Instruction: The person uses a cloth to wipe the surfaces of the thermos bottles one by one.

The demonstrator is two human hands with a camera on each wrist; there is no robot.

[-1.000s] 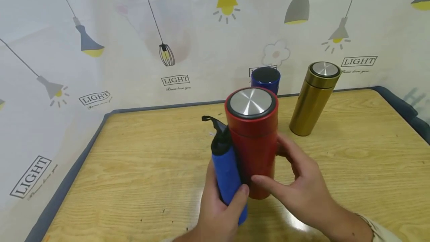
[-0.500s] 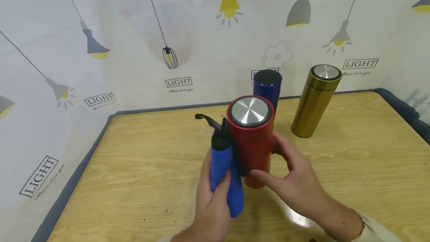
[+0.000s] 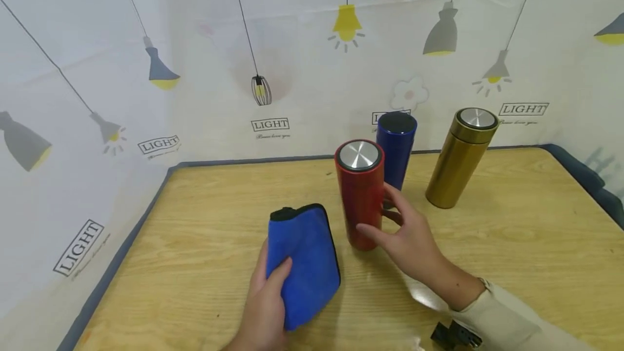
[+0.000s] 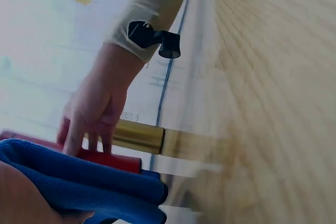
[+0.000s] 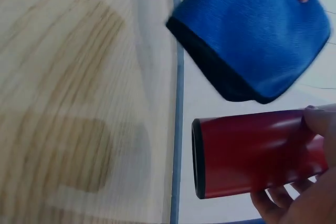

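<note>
My right hand (image 3: 407,232) grips a red vacuum flask (image 3: 359,205) by its side, thumb in front and fingers round the far side. The flask is upright with a shiny steel disc on its lid, and in the right wrist view its dark-rimmed base (image 5: 198,158) shows just off the tabletop. To its left, apart from it, my left hand (image 3: 263,302) pinches a folded blue cloth (image 3: 309,264) with black edging, thumb on the front face. The left wrist view shows the cloth's folds (image 4: 94,177) in front of the flask.
Behind the red flask stands a dark blue flask (image 3: 397,142), partly covered by it. A gold flask (image 3: 460,161) stands farther right. The wooden table (image 3: 195,242) ends at a patterned wall sheet (image 3: 302,69). A black device (image 3: 455,335) sits by my right sleeve.
My right hand has moved the red flask away from me, toward the back. My left hand has drawn the cloth off the flask to the left and turned its flat face into view.
</note>
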